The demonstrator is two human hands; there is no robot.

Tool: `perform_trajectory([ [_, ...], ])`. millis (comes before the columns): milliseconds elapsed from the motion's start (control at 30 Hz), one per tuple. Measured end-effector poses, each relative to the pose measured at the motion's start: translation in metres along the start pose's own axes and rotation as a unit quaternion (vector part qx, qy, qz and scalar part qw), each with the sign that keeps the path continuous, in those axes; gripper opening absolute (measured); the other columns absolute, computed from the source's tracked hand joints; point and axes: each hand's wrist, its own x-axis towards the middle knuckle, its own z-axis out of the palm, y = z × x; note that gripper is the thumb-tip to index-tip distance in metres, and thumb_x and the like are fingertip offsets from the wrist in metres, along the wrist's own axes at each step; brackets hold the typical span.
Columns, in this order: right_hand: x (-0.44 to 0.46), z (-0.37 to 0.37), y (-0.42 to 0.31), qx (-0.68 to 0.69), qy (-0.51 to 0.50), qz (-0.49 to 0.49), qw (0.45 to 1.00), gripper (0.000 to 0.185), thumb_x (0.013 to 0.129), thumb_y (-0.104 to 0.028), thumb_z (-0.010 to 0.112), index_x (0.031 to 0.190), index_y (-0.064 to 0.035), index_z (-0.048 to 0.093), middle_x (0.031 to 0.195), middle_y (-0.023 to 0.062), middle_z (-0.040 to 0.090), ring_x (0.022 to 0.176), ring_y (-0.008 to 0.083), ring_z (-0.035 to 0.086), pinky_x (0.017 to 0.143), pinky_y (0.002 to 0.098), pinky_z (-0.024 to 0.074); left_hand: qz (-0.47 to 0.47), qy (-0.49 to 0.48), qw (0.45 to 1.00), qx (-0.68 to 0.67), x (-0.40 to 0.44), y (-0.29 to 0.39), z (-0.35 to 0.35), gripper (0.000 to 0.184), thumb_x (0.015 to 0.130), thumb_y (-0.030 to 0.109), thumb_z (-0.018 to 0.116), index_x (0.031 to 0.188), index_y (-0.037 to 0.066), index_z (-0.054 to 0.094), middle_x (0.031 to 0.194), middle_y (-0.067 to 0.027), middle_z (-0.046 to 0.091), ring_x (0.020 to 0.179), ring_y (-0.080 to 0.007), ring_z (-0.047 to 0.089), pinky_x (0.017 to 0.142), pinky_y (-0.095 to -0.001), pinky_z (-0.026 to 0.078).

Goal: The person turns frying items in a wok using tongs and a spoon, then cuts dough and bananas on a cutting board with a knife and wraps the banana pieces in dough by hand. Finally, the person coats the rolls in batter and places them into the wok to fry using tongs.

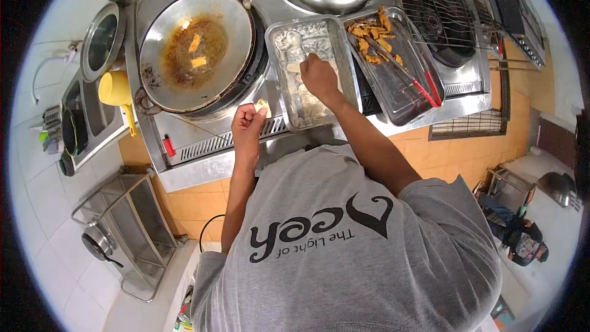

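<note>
My left hand (247, 125) pinches pale piece (263, 107) beside floured tray (297, 121), right hand (319, 79) grip unclear; browned pieces (364, 44) rightward look done, inside ones (294, 67) uncooked.

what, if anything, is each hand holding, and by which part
Left hand: a pale piece, pinched by its near edge. Right hand: cannot tell whether it holds anything.

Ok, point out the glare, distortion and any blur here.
Head view: a white glint on the oil in the wok; fisheye warping inside dark, rounded borders; left hand and right hand show no obvious blur; upside-down shirt lettering legible.
</note>
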Motion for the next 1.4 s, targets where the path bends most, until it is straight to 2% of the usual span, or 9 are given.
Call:
perform_trajectory([
  [67,-0.006,0.003,-0.003,-0.115,0.009,-0.050,0.992,0.027,0.084,-0.024,0.049,0.083,0.0026,0.055,0.065,0.0229,0.061,0.064,0.0367,0.064,0.055,0.0459,0.0522,-0.012,0.023,0.999,-0.018,-0.005,0.012,0.015,0.013,0.083,0.003,0.063,0.089,0.007,0.052,0.071,0.0074,0.043,0.064,-0.0020,0.039,0.059,-0.0166,0.032],
  [367,-0.011,0.006,0.015,-0.213,-0.026,-0.177,0.961,0.020,0.085,-0.019,0.049,0.080,-0.0001,0.052,0.061,0.0218,0.061,0.058,0.0352,0.064,0.051,0.0441,0.0530,-0.115,0.020,0.989,-0.095,0.000,0.002,0.002,0.014,0.086,0.005,0.059,0.097,0.007,0.051,0.092,-0.0008,0.060,0.080,-0.0070,0.058,0.073,-0.0240,0.047],
  [467,-0.010,0.019,0.025,-0.090,-0.042,-0.114,0.989,0.022,0.087,-0.022,0.047,0.080,-0.0011,0.052,0.068,0.0242,0.061,0.064,0.0361,0.064,0.053,0.0451,0.0511,-0.135,0.003,0.980,-0.144,0.004,0.001,0.002,0.016,0.087,0.005,0.057,0.102,0.006,0.051,0.097,-0.0045,0.061,0.083,-0.0119,0.060,0.078,-0.0280,0.050],
  [567,-0.001,0.033,0.037,0.112,-0.016,-0.107,0.988,0.026,0.091,-0.024,0.042,0.080,-0.0020,0.051,0.070,0.0182,0.060,0.062,0.0302,0.060,0.052,0.0395,0.0466,-0.162,-0.003,0.970,-0.182,0.004,0.009,0.010,0.021,0.088,0.005,0.056,0.108,0.004,0.049,0.101,-0.0086,0.060,0.088,-0.0173,0.062,0.083,-0.0313,0.051],
  [667,0.001,0.022,0.035,0.389,-0.146,0.072,0.907,0.027,0.093,-0.026,0.039,0.080,-0.0038,0.049,0.066,0.0069,0.051,0.056,0.0165,0.048,0.050,0.0303,0.0387,-0.183,-0.010,0.959,-0.218,0.003,0.016,0.012,0.026,0.089,0.008,0.055,0.113,0.003,0.048,0.108,-0.0128,0.058,0.095,-0.0216,0.060,0.091,-0.0359,0.049],
  [767,-0.010,-0.006,0.035,0.480,-0.217,0.103,0.844,0.026,0.094,-0.026,0.037,0.080,-0.0056,0.045,0.064,-0.0011,0.041,0.054,0.0084,0.036,0.049,0.0235,0.0327,-0.184,-0.023,0.955,-0.234,0.006,0.014,0.009,0.029,0.088,0.007,0.055,0.116,0.004,0.046,0.112,-0.0138,0.056,0.097,-0.0222,0.059,0.094,-0.0380,0.047],
  [1067,-0.089,-0.103,0.054,0.371,-0.168,-0.023,0.913,0.029,0.098,-0.028,0.037,0.078,-0.0064,0.041,0.063,-0.0012,0.038,0.054,0.0091,0.035,0.049,0.0245,0.0322,-0.067,-0.048,0.992,-0.094,0.013,0.023,0.038,0.034,0.079,-0.005,0.064,0.110,0.001,0.051,0.097,-0.0038,0.058,0.086,-0.0087,0.054,0.079,-0.0227,0.046],
  [1200,-0.127,-0.131,0.038,0.244,-0.098,-0.095,0.960,0.029,0.097,-0.023,0.038,0.077,-0.0029,0.042,0.059,0.0038,0.039,0.054,0.0140,0.039,0.051,0.0290,0.0357,0.008,-0.089,0.996,-0.022,0.013,0.027,0.055,0.033,0.081,-0.005,0.062,0.111,0.001,0.051,0.094,-0.0038,0.060,0.089,-0.0103,0.056,0.081,-0.0245,0.045],
  [1400,-0.148,-0.135,0.023,0.258,-0.084,-0.097,0.957,0.024,0.096,-0.017,0.040,0.077,-0.0022,0.041,0.057,0.0063,0.042,0.052,0.0149,0.041,0.050,0.0310,0.0366,-0.108,-0.125,0.982,-0.096,0.006,0.040,0.073,0.027,0.091,0.005,0.050,0.117,0.000,0.049,0.116,-0.0137,0.057,0.105,-0.0188,0.056,0.093,-0.0299,0.045],
])
